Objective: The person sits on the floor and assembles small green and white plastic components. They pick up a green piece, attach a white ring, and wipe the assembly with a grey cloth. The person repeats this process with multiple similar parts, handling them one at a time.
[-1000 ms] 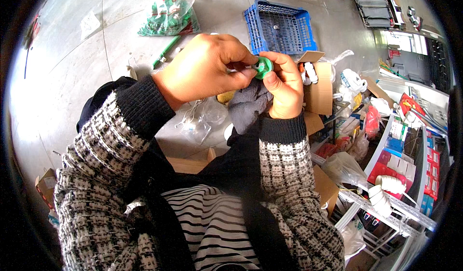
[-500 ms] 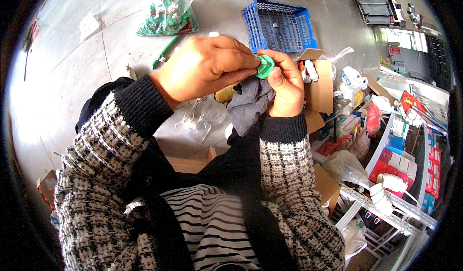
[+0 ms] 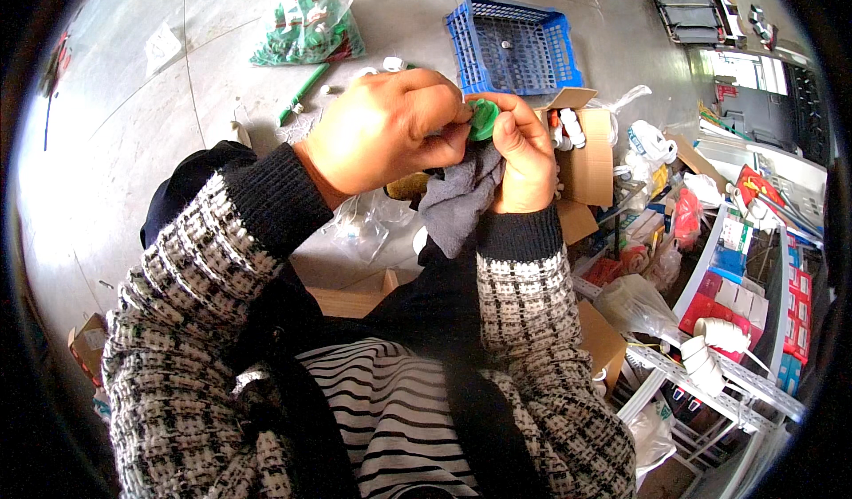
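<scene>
"Recording hands first. Right hand [image 3: 525, 155]?"

"Grasping. A green disc [image 3: 483, 120] sits between its thumb and index finger, the round face tilted up."

"Left hand [image 3: 386, 131]?"

"Fingers bent and drawn together, tips at the disc's left edge. Cannot tell whether they grip the disc or only touch it; the knuckles hide the contact."

"Position of the disc, for the log?"

"Held up between the two hands, above the lap, near the lower edge of a blue crate [image 3: 463, 47] as seen from the head. The crate itself is on the floor [image 3: 124, 100], well beyond the fingers."

"Below the disc?"

"Grey cloth [image 3: 460, 199], crumpled, just under the right hand. Support unclear. A clear bag [image 3: 362, 233] lies left of it on the floor."

"Left of the crate?"

"A plastic sack [image 3: 306, 39] of green pieces, upright. Nearer the left hand, a green pipe [image 3: 303, 94] lies aslant."

"Right side?"

"An open carton [image 3: 596, 166] just beside the right hand, white fittings [image 3: 571, 130] showing in it. Farther right, a white metal rack [image 3: 750, 419], crowded with boxes and bags."

"Clothing?"

"Checked sleeves [image 3: 524, 299] with black cuffs, both arms."
</scene>
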A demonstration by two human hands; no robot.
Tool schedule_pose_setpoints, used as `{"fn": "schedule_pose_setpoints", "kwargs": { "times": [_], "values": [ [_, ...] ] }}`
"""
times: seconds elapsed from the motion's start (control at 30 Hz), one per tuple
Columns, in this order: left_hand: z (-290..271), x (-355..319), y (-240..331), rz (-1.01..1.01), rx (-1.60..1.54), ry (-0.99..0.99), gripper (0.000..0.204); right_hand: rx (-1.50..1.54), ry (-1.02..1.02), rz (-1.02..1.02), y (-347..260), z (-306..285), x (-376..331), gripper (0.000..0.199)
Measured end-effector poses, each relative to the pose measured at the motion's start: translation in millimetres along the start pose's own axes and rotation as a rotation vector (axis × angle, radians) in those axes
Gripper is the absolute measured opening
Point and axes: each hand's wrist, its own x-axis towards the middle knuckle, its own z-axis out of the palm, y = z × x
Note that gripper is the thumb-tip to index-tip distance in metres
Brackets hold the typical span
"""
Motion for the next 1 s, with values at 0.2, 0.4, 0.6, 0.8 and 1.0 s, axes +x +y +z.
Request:
{"fn": "schedule_pose_setpoints", "kwargs": {
  "times": [0.2,0.4,0.6,0.8,1.0],
  "values": [
    [4.5,3.4,-6.4,-0.498,-0.432,0.104,0.013,-0.019,-0.030,0.016,-3.3,-0.6,-3.6,0.034],
    [5.3,7.6,-7.3,-0.376,-0.544,0.264,0.012,0.074,0.076,0.074,-4.5,1.8,-3.2,0.035],
    [-7.4,3.9,-8.7,-0.104,-0.196,0.004,0.015,0.138,0.112,0.097,-0.9,9.0,-0.9,0.032],
    [-6.2,2.3,-5.7,-0.135,-0.152,-0.024,0.017,0.129,0.157,0.093,0.1,19.2,0.3,0.029],
    [-5.0,3.2,-5.5,-0.137,-0.045,-0.008,0.016,0.009,0.156,0.047,5.3,16.7,2.3,0.028]
  ]
}}
